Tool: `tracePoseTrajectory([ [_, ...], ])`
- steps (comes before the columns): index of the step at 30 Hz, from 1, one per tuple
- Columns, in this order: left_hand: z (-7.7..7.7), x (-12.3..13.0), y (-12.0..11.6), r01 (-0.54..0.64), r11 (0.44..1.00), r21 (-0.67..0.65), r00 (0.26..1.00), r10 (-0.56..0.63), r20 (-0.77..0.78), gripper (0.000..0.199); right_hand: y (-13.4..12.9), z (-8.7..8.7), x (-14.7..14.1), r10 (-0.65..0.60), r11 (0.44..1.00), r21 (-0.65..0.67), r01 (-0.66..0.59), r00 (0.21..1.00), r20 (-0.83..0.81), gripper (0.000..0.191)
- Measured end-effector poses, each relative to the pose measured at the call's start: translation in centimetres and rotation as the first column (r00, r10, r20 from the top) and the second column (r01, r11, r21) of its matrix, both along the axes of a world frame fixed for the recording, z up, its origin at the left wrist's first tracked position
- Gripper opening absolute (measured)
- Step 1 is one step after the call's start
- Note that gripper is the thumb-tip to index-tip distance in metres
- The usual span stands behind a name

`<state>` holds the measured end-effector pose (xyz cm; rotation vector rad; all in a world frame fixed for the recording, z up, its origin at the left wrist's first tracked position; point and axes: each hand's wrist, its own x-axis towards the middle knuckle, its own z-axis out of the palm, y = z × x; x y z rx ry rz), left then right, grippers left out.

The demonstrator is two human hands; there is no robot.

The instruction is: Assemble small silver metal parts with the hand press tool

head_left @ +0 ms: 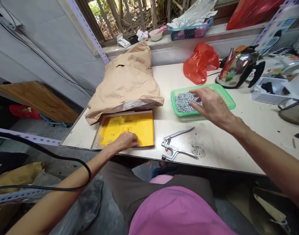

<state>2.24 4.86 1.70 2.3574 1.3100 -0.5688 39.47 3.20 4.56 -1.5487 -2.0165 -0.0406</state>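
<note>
- The small metal parts (183, 102) lie heaped in the green basket (229, 101), set back from the counter's near edge and right of its middle.
- Each part is probably light, hard and slick, apt to roll or slip; pinch one across its sides with your fingertips rather than scooping.
- The basket looks like thin plastic and may flex under its load, so take it by the rim at both ends.
- Your right hand (213, 104) is over the basket, thumb and fingers spread wide, with nothing visible between them; you cannot tell here whether a fingertip touches the heap.
- Your left hand (126, 141) is at the near side of the shallow box (146, 127), fingers curled down; whether they hold anything is hidden.
- That box, yellow inside, sits along the counter's near edge, towards the left corner; a few loose pieces (100, 142) lie in its near left corner.
- The hand pliers (181, 132) rest by the near edge, right of the box, handles spread; they look stiff and fairly heavy, best gripped by the handles.
- Behind the box, a brown paper sack (130, 81) overlaps its far side.
- Towards the far right corner of the counter (225, 150) stand a red plastic bag (200, 62) and a kettle (240, 67).
</note>
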Motion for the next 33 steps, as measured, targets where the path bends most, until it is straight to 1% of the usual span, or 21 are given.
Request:
tracePoseTrajectory([
  [2,0.1,0.3,0.3,0.092,0.995,0.023,0.996,-0.091,-0.024,0.019,-1.5,-0.8,-0.1,0.039,0.999,-0.02,-0.039,0.999,0.034,0.037],
  [4,0.0,0.3,0.5,0.143,0.986,0.091,0.99,-0.14,-0.029,0.018,-3.0,-1.6,-0.3,0.076,0.996,-0.041,-0.074,0.995,0.057,0.035],
  [6,0.0,0.2,0.5,0.139,0.972,0.19,0.99,-0.137,-0.023,0.019,-4.2,-2.3,-0.3,0.1,0.993,-0.064,-0.096,0.993,0.06,0.034],
  [8,0.1,-0.1,0.3,0.092,0.966,0.243,0.995,-0.096,0.005,0.023,-5.2,-2.9,-0.2,0.114,0.99,-0.086,-0.109,0.992,0.056,0.032],
  [9,0.1,-0.3,0.1,0.065,0.971,0.228,0.997,-0.073,0.029,0.024,-5.6,-3.2,-0.1,0.121,0.989,-0.095,-0.115,0.991,0.054,0.032],
  [11,0.2,-0.6,-0.1,0.025,0.989,0.148,0.997,-0.036,0.073,0.024,-6.5,-3.7,0.0,0.139,0.985,-0.113,-0.132,0.989,0.052,0.03],
  [13,0.2,-0.8,-0.3,0.03,0.996,0.082,0.995,-0.037,0.095,0.022,-7.2,-4.2,-0.2,0.16,0.979,-0.135,-0.154,0.986,0.039,0.028],
  [14,0.1,-0.8,-0.4,0.041,0.997,0.072,0.994,-0.048,0.093,0.021,-7.6,-4.5,-0.4,0.167,0.976,-0.149,-0.161,0.986,0.029,0.027],
  [18,-0.3,-0.9,-0.4,0.12,0.99,0.069,0.99,-0.124,0.066,0.023,-9.2,-5.5,-1.5,0.188,0.956,-0.229,-0.185,0.982,-0.013,0.024],
  [20,-0.4,-1.2,-0.3,0.159,0.985,0.062,0.983,-0.164,0.081,0.023,-10.0,-6.2,-2.0,0.21,0.941,-0.267,-0.207,0.978,-0.018,0.023],
  [24,-0.4,-1.7,-0.2,0.183,0.981,0.064,0.974,-0.19,0.121,0.023,-11.3,-7.2,-2.6,0.239,0.922,-0.307,-0.235,0.971,-0.022,0.024],
  [28,-0.2,-1.5,-0.2,0.202,0.979,0.028,0.97,-0.204,0.135,0.022,-12.0,-7.4,-2.7,0.249,0.913,-0.32,-0.251,0.967,-0.048,0.025],
  [33,0.1,-1.1,-0.3,0.276,0.96,0.051,0.952,-0.28,0.121,0.023,-12.6,-7.3,-3.1,0.242,0.918,-0.307,-0.253,0.968,-0.073,0.024],
])
